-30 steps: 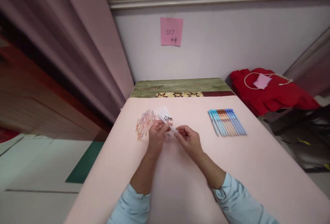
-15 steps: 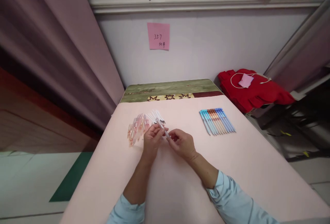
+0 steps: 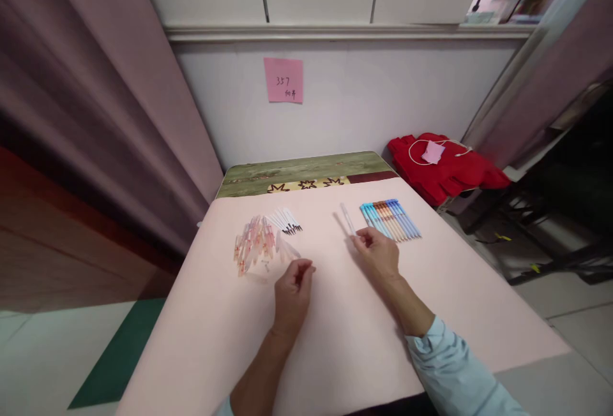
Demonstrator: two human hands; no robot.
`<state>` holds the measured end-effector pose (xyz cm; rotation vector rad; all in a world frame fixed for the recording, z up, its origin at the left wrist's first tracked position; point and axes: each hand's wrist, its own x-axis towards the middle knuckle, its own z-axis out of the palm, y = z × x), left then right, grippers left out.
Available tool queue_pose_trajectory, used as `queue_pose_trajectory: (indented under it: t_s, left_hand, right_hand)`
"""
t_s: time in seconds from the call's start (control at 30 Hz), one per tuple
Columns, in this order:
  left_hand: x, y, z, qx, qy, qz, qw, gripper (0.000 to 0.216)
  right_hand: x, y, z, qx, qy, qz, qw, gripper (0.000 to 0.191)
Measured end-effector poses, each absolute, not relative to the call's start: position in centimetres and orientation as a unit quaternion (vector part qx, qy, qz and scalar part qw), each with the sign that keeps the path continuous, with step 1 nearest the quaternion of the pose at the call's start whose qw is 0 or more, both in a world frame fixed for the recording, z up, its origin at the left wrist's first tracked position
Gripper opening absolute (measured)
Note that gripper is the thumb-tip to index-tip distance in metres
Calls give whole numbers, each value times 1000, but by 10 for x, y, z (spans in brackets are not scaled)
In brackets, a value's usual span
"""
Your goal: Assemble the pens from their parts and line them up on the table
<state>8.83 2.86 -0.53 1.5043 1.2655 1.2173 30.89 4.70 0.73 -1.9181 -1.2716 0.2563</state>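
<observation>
My right hand [image 3: 378,252] pinches a pale, nearly clear pen [image 3: 347,218] and holds it just left of a row of blue and orange pens [image 3: 390,219] on the pink table [image 3: 335,326]. My left hand [image 3: 294,291] rests near the table's middle with its fingers curled together; a tiny piece may sit at its fingertips, too small to name. Left of it lie a heap of clear pinkish pen barrels [image 3: 251,247] and a fan of white refills [image 3: 283,221] with dark tips.
A green patterned board [image 3: 306,170] lies beyond the table's far edge. A pink note [image 3: 283,80] hangs on the wall. A red cloth with a pink mask [image 3: 443,164] sits at the right. A curtain [image 3: 96,97] hangs at the left.
My hands were together over the refills, both on one pen. They have parted: the right carried the pen rightward to the pen row, the left drew back toward me.
</observation>
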Motion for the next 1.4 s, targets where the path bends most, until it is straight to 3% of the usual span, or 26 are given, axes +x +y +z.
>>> queue_pose_trajectory:
  t_s: [0.23, 0.47, 0.7, 1.27, 1.4]
  left_hand:
    - [87, 17, -11, 639, 488, 426, 415, 18]
    - [89, 21, -13, 596, 491, 436, 462, 18]
    - [89, 21, -12, 583, 490, 440, 476, 21]
    - [90, 22, -13, 563, 483, 446, 500, 18]
    - [93, 21, -13, 560, 490, 442, 501, 16]
  right_hand:
    - [370, -3, 8, -808, -381, 74, 443, 34]
    - [368, -11, 21, -823, -477, 117, 284, 23]
    - [345, 53, 33, -831, -540, 59, 116, 21]
    - [338, 67, -1, -845, -518, -45, 128, 24]
    - [335, 61, 4, -826, -537, -53, 165, 33]
